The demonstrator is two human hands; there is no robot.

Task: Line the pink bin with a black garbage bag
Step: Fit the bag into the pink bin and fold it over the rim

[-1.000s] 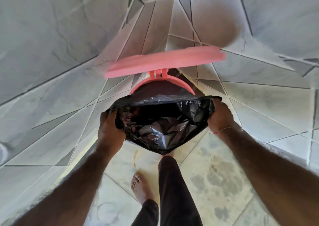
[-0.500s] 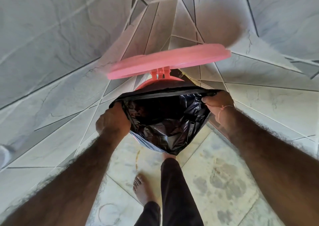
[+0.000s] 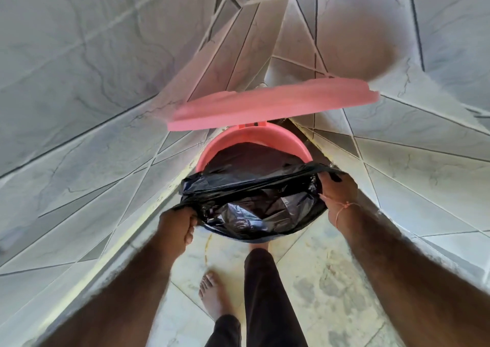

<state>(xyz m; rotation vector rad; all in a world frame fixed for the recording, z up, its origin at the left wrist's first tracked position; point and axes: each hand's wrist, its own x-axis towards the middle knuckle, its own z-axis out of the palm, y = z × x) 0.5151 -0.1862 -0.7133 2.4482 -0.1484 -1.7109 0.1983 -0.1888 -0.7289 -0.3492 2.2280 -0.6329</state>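
Pink bin (image 3: 254, 141) stands in a tiled corner, lid (image 3: 273, 105) tipped up and open behind it. Black garbage bag (image 3: 252, 203) is held at the near side of the bin mouth, its opening stretched wide between both hands. Far edge of the bag lies over the near part of the rim; the back arc of the rim is bare pink, and the inside behind the bag edge looks dark, can't tell if that is bag or shadow. Left hand (image 3: 176, 230) grips the bag's left edge, fingers curled and clamped on the plastic. Right hand (image 3: 335, 195) grips the right edge, fingers closed on a fold of it; thin pink thread around that wrist. Near part of the bag sags below the hands, crumpled and glossy. Below: tiled floor (image 3: 331, 280), a bare foot (image 3: 212, 296), and a leg in dark trousers (image 3: 265, 301).
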